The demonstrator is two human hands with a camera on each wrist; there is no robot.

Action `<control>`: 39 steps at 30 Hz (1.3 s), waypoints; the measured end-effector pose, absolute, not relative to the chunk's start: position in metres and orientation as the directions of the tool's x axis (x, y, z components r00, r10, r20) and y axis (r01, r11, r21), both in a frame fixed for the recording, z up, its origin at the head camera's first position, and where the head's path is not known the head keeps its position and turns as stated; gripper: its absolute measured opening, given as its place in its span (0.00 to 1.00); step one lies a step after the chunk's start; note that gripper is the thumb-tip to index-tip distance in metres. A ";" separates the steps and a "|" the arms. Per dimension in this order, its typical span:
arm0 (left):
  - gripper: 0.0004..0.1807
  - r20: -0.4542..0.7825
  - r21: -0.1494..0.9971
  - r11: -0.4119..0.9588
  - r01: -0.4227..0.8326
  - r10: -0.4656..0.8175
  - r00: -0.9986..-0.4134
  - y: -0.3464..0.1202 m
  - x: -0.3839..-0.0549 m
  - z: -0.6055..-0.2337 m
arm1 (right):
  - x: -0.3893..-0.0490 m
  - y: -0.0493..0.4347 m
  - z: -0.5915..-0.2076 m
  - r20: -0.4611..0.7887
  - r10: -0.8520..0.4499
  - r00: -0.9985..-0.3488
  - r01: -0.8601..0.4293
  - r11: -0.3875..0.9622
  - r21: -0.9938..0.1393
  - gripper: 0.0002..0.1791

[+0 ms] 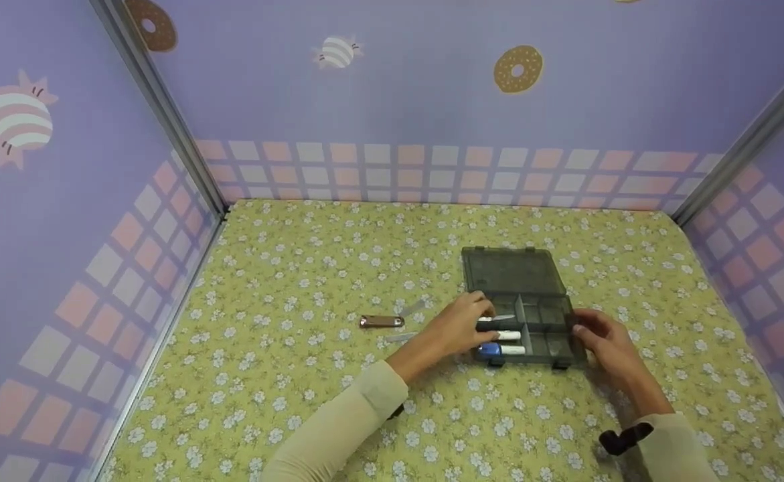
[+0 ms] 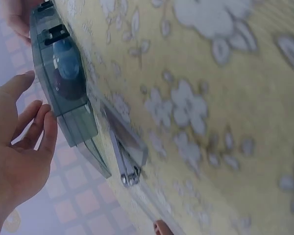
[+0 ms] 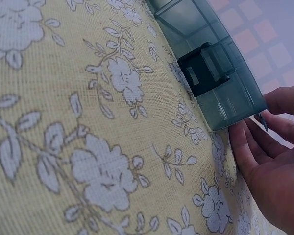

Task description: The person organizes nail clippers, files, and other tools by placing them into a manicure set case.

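A see-through dark compartment box (image 1: 540,313) lies on the table with its lid (image 1: 513,271) folded back. My left hand (image 1: 460,321) reaches over its left side, fingers bent and thumb apart from them; no held thing shows between them in the left wrist view (image 2: 19,132). Under the fingertips lie slim white-ended sticks (image 1: 508,335) and a blue-and-white one (image 1: 501,349) in the left compartments. My right hand (image 1: 609,341) grips the right wall, its thumb at the rim and fingers around the corner; in the right wrist view this hand (image 3: 279,147) touches the box's end.
Left of the box lies a brown bar with shiny ends (image 1: 381,321), with a pale translucent strip (image 1: 413,306) beside it. A metal nail clipper (image 2: 130,177) shows in the left wrist view. Patterned walls (image 1: 405,100) enclose the flowered tabletop (image 1: 284,268).
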State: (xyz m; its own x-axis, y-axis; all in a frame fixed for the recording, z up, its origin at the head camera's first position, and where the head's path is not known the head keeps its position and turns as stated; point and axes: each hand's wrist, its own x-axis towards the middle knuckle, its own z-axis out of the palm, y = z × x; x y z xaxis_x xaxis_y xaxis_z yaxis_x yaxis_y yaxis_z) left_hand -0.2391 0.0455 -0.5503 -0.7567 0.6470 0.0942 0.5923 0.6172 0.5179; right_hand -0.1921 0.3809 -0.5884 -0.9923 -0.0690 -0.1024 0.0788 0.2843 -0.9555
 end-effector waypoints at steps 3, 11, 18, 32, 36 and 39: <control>0.18 0.096 0.538 0.602 0.590 0.652 -0.752 0.038 -0.241 -0.547 | -0.192 0.381 -0.589 -0.099 -0.067 -0.993 0.076 0.286 -0.955 0.29; 0.19 0.077 0.560 0.611 0.559 0.634 -0.770 0.013 -0.248 -0.547 | -0.192 0.380 -0.590 -0.104 -0.057 -0.993 0.084 0.284 -0.955 0.29; 0.21 0.053 0.552 0.645 0.528 0.605 -0.794 -0.012 -0.259 -0.550 | -0.192 0.380 -0.589 -0.111 -0.045 -0.993 0.093 0.294 -0.951 0.29; 0.21 0.025 0.581 0.677 0.452 0.540 -0.841 -0.060 -0.273 -0.554 | -0.193 0.379 -0.590 -0.087 -0.066 -0.994 0.067 0.256 -0.964 0.29; 0.21 0.019 0.563 0.703 0.434 0.514 -0.857 -0.069 -0.275 -0.557 | -0.193 0.380 -0.590 -0.088 -0.067 -0.994 0.068 0.256 -0.964 0.29; 0.20 0.010 0.551 0.718 0.425 0.504 -0.864 -0.074 -0.277 -0.562 | -0.193 0.381 -0.590 -0.090 -0.066 -0.994 0.069 0.266 -0.962 0.30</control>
